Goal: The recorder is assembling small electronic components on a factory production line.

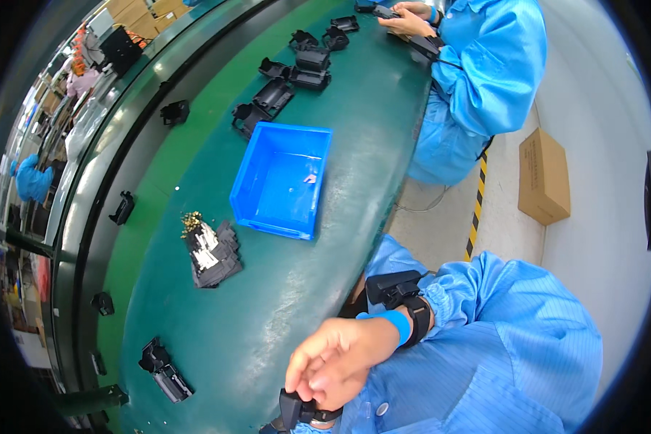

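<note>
My right hand (333,362), wearing a blue wristband (398,327) and a strapped black device (394,287), curls its fingers onto a small black wrist-worn device (291,407). That device is strapped to my left wrist at the lower edge. The left hand's fingers are hidden or cut off by the frame. On the green table to the left lie a black plastic housing (166,372) and a bundle of dark grey pieces (220,264) with white strips and small brass-coloured bits. Beyond them stands a blue bin (242,188) with a few tiny scraps inside.
Several black housings (273,96) line the table's far part; others sit along the lighter green strip (141,173). At the far end a co-worker in a blue smock (488,72) handles a dark part. A cardboard box (542,177) stands on the floor by the wall.
</note>
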{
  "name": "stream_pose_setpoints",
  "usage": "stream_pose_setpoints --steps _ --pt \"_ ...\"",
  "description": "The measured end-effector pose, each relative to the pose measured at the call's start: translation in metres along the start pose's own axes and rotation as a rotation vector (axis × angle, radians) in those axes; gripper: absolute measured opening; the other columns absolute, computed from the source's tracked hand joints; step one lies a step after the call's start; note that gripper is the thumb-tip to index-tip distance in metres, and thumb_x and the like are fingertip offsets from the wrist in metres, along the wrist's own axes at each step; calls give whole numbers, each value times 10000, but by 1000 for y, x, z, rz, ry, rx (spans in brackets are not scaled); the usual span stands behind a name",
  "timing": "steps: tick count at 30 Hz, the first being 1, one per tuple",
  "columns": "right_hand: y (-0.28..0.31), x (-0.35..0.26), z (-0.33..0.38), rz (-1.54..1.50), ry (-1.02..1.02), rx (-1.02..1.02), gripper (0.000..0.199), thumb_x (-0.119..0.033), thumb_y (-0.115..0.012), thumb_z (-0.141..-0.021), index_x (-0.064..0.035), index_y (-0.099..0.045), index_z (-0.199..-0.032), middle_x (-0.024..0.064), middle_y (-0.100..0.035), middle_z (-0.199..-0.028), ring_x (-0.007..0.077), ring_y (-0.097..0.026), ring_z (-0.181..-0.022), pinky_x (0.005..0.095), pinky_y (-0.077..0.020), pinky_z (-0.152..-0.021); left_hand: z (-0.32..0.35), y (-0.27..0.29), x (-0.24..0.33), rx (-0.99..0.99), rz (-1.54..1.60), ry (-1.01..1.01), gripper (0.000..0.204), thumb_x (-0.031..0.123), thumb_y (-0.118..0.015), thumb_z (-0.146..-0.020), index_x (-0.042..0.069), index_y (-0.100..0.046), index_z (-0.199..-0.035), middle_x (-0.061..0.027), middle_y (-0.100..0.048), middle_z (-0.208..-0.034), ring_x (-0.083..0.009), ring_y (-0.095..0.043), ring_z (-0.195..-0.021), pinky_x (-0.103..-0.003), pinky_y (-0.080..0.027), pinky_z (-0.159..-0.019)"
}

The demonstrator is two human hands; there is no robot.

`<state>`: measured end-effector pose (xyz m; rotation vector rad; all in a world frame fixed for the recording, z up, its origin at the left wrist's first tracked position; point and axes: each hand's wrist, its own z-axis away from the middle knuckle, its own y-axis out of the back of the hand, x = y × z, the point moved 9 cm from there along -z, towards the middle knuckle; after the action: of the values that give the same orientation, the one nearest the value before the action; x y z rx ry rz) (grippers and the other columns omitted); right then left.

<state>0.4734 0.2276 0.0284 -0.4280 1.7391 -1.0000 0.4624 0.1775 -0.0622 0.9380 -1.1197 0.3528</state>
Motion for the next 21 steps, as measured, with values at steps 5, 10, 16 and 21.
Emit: stream_pose_setpoints --steps 5,10,16,21 --pt "0 -20 8 561 413 -31 191 -63 -567 -858 36 -589 -1020 135 -593 -938 215 -584 -840 304 -444 -733 -12 -2 1 -23 331 42 413 33 -569 -834 -16 -452 -1227 -180 -564 -1133 -243 -545 -1073 -324 -443 -880" --pt "-10 -19 6 630 307 -102 195 -67 -563 -864 48 -582 -1021 139 -600 -967 232 -587 -871 305 -446 -744 -17 20 13 44 833 56 454 28 -559 -836 -21 -412 -1263 -193 -538 -1169 -259 -524 -1103 -336 -427 -907" --pt "1 -116 52 882 438 173 138 -30 -560 -850 66 -624 -926 157 -621 -893 247 -610 -808 327 -489 -717 46 96 94 105 1240 -129 556 100 -473 -901 2 -211 -1382 -245 -407 -1303 -386 -397 -1220 -475 -309 -1006" --pt "-18 -162 86 935 741 341 220 -174 -599 -833 44 -628 -836 148 -604 -717 233 -584 -622 378 -500 -626 105 153 189 414 956 -863 742 272 -561 -871 272 -72 -1429 -96 -628 -959 -172 -590 -839 -582 -378 -796"
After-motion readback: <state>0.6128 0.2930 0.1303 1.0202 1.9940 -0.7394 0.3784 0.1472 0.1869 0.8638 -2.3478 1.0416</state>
